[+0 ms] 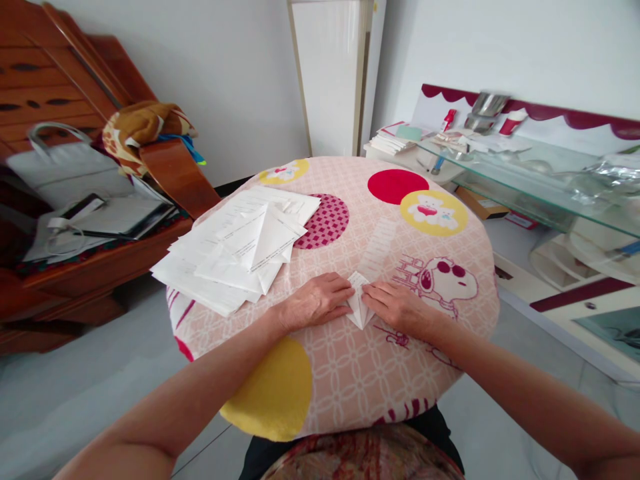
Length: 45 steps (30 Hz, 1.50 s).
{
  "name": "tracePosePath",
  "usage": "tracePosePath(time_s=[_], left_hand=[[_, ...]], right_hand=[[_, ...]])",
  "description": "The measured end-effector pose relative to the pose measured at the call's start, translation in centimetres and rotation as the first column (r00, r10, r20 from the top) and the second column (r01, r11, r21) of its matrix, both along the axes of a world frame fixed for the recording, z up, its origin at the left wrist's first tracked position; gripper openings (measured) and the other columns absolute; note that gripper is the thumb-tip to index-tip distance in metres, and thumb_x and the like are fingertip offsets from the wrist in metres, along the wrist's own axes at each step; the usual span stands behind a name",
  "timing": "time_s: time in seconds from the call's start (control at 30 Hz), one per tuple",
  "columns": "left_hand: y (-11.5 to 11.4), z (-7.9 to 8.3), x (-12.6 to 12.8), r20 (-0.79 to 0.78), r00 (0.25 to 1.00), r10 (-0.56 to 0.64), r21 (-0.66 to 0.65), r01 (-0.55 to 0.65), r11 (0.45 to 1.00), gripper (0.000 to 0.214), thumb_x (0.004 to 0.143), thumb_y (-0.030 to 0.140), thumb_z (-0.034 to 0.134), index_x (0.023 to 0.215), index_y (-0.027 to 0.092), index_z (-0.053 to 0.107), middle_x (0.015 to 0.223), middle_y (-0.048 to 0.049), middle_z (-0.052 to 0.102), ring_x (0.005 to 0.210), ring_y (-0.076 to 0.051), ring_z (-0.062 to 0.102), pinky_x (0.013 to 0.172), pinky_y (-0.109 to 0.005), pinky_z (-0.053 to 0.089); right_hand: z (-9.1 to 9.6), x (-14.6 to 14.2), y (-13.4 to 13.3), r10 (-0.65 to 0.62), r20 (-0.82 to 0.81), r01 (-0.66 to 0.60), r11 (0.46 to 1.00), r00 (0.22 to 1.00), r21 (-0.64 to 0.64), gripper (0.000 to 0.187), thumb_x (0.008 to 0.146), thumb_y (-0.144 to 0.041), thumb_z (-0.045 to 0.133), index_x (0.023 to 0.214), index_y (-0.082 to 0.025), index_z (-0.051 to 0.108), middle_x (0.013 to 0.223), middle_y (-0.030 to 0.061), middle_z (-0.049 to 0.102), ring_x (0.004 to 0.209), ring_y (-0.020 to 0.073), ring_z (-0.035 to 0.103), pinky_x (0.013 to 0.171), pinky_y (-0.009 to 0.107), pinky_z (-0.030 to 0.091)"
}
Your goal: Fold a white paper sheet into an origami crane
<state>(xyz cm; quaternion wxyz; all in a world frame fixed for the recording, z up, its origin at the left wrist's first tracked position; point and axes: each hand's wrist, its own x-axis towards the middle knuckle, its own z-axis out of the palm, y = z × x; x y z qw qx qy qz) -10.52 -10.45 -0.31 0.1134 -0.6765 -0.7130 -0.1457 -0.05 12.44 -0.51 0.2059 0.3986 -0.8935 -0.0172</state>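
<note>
A small piece of folded white paper point(361, 313) with a pointed lower end lies on the round cloth-covered table point(340, 373). My left hand point(320, 298) grips its left side, fingers together and pressed on the fold. From the right, my right hand point(395, 303) holds the other side in the same way, its fingertips on the paper. Part of the paper is hidden beneath the fingers. Just beyond it, a pale strip with faint lines point(379, 248) extends away across the cloth. To the left lies a loose pile of printed white sheets point(220, 257), with a folded sheet point(264, 239) on top.
A wooden bench point(173, 177) on the left bears a grey handbag point(60, 163) and a bundled brown cloth point(145, 127). Along the right stands a glass-topped cabinet point(530, 177) with metal bowls and a stack of papers point(395, 140). A tall white appliance point(330, 73) stands behind the table.
</note>
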Motion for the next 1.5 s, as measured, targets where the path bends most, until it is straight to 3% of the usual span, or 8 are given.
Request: tracePosePath(time_s=[0.2, 0.57, 0.93, 1.33, 1.5], left_hand=[[0.0, -1.2, -0.3, -0.091, 0.996, 0.005, 0.066, 0.001, 0.998, 0.022, 0.1, 0.027, 0.047, 0.103, 0.014, 0.065, 0.097, -0.0109, 0.07, 0.092, -0.02, 0.067, 0.081, -0.034, 0.055], [0.4, -0.5, 1.4, -0.06, 0.991, 0.117, 0.018, -0.116, 0.993, 0.024, 0.096, 0.029, 0.05, 0.109, 0.015, 0.064, 0.103, -0.012, 0.069, 0.096, -0.023, 0.066, 0.084, -0.038, 0.055], [0.1, -1.7, 1.1, -0.177, 0.975, 0.132, 0.115, -0.112, 0.987, 0.02, 0.099, 0.021, 0.048, 0.102, 0.014, 0.066, 0.099, -0.0086, 0.072, 0.088, -0.018, 0.069, 0.077, -0.03, 0.057], [0.0, -1.4, 1.3, -0.122, 0.984, 0.131, 0.139, -0.114, 0.984, 0.018, 0.099, 0.02, 0.049, 0.103, 0.014, 0.066, 0.101, -0.0086, 0.074, 0.09, -0.019, 0.071, 0.079, -0.031, 0.058], [-0.1, -0.9, 1.5, -0.073, 0.988, 0.134, 0.126, -0.125, 0.984, 0.019, 0.099, 0.023, 0.049, 0.102, 0.015, 0.066, 0.103, -0.0084, 0.073, 0.092, -0.019, 0.07, 0.082, -0.031, 0.058]], right_hand=[[-0.4, -0.2, 0.1, -0.005, 0.053, 0.012, 0.991, 0.999, -0.133, 0.025, 0.095, -0.011, 0.045, 0.108, -0.007, 0.067, 0.109, 0.0183, 0.07, 0.102, 0.0262, 0.065, 0.088, 0.041, 0.056], [-1.1, -0.7, -0.4, -0.012, -0.032, 0.007, 0.988, 0.999, -0.154, 0.028, 0.096, -0.009, 0.042, 0.105, -0.006, 0.069, 0.108, 0.0202, 0.07, 0.096, 0.0258, 0.065, 0.084, 0.042, 0.057], [-1.2, -0.4, -0.2, -0.012, 0.09, 0.038, 0.954, 0.996, -0.297, 0.031, 0.094, -0.011, 0.046, 0.116, -0.007, 0.067, 0.111, 0.0203, 0.07, 0.104, 0.0279, 0.065, 0.09, 0.047, 0.056], [-1.6, -0.6, -0.3, -0.021, 0.009, 0.023, 0.961, 1.0, -0.277, 0.028, 0.096, -0.011, 0.045, 0.109, -0.004, 0.069, 0.105, 0.0198, 0.071, 0.098, 0.0265, 0.065, 0.087, 0.042, 0.057], [-1.6, -0.5, -0.3, -0.04, 0.03, 0.047, 0.965, 0.999, -0.258, 0.029, 0.097, -0.013, 0.043, 0.108, -0.009, 0.069, 0.108, 0.0172, 0.07, 0.1, 0.0254, 0.065, 0.088, 0.042, 0.056]])
